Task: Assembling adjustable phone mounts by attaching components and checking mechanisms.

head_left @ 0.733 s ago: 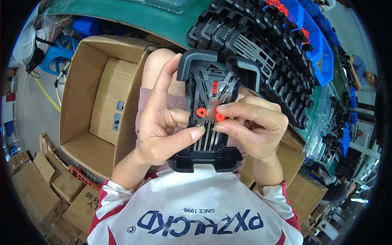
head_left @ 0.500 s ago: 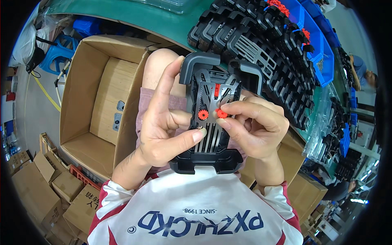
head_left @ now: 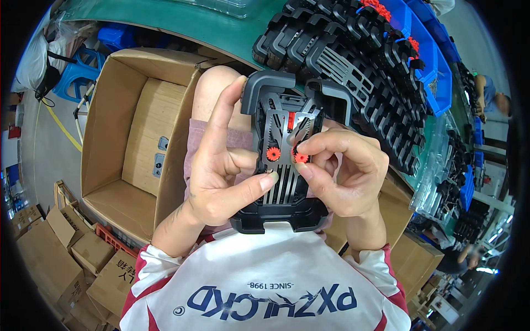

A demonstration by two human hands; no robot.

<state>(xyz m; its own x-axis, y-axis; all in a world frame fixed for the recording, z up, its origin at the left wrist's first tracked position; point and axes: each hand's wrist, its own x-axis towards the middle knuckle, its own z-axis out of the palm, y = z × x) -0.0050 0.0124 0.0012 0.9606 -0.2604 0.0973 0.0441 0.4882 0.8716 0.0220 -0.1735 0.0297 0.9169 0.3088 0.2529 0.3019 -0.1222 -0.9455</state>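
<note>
A black plastic holder (head_left: 301,212) with a slotted metal plate and corner arms lies over my lap. My left hand (head_left: 221,176) grips it along the left side, the thumb on the plate and the index finger stretched up to the upper left arm. One red gear (head_left: 273,154) sits in the left part of the plate. Between thumb and index finger of my right hand (head_left: 353,171) is a second red gear (head_left: 301,158), at the plate's right side. Whether that gear is fully seated I cannot tell. A red piece (head_left: 291,120) shows higher up at the centre.
Rows of similar black holders (head_left: 386,110) cover the green table (head_left: 165,25) at the upper right. Beyond them stand blue bins (head_left: 439,83), with more red gears (head_left: 377,7) near them. An open cardboard box (head_left: 118,118) stands at my left, holding small grey parts (head_left: 159,164).
The holder has shifted slightly left and up. My right fingers have moved the second red gear slightly down on the plate. My left hand keeps its grip.
</note>
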